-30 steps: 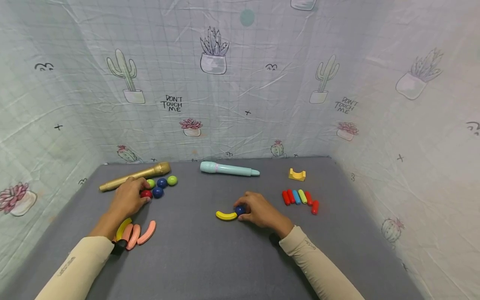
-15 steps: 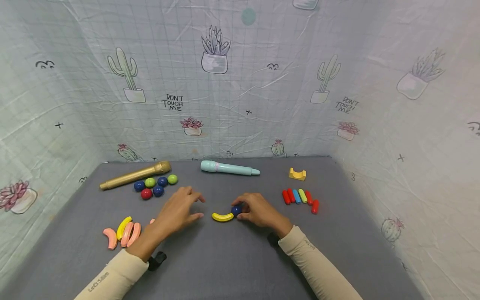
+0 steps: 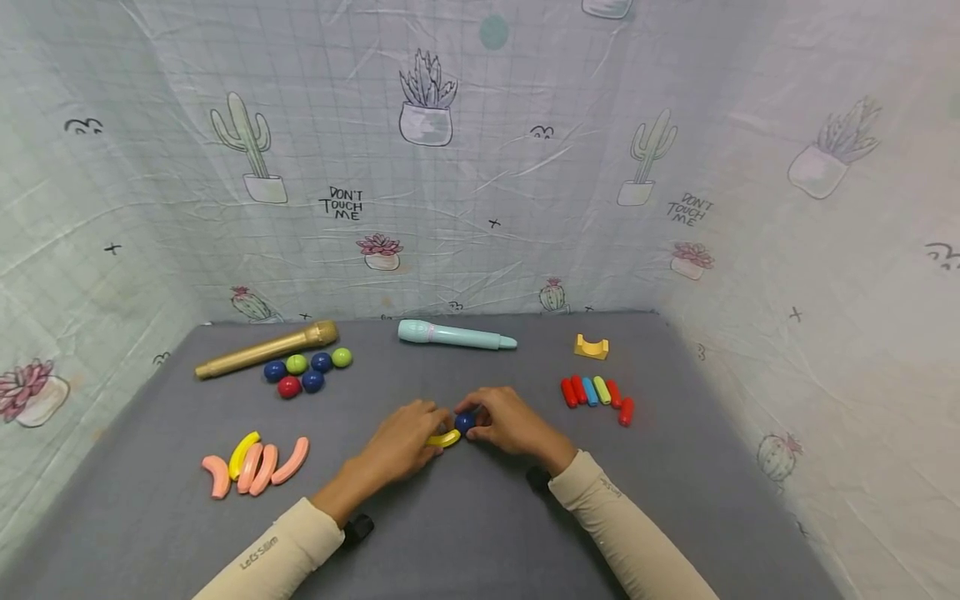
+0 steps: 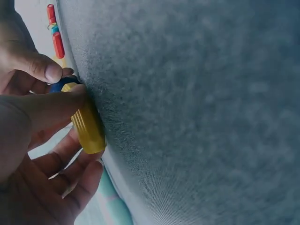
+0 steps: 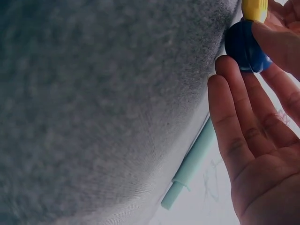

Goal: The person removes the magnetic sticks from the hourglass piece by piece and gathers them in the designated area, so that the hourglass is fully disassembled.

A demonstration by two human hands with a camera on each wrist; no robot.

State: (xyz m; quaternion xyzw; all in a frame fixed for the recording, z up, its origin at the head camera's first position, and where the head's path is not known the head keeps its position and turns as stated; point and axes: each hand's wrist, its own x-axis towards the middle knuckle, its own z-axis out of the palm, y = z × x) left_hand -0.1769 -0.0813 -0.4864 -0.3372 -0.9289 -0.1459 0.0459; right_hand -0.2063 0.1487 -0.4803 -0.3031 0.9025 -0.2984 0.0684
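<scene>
My left hand [image 3: 401, 437] pinches a curved yellow piece [image 3: 448, 438] at the middle of the table, thumb on its near side. In the left wrist view the ridged end of the yellow piece [image 4: 88, 129] sticks out past the thumb. Just to the right, my right hand [image 3: 513, 422] holds a glossy dark blue ball [image 3: 465, 422] between thumb and fingers. The yellow piece's far end meets the blue ball [image 5: 241, 44] in the right wrist view. Whether the two are joined or only touching, I cannot tell.
Several blue, green and red balls [image 3: 288, 387] lie left, below a gold microphone-shaped object [image 3: 266, 351]. Pink and yellow curved pieces [image 3: 264, 469] are nearer. A teal microphone-shaped object [image 3: 457, 336] lies behind the hands. Right are short coloured sticks [image 3: 591, 392] and a notched yellow block [image 3: 592, 347].
My left hand has left the balls at the left, moved right and taken hold of the yellow piece. The right hand, with the blue ball, has shifted slightly left.
</scene>
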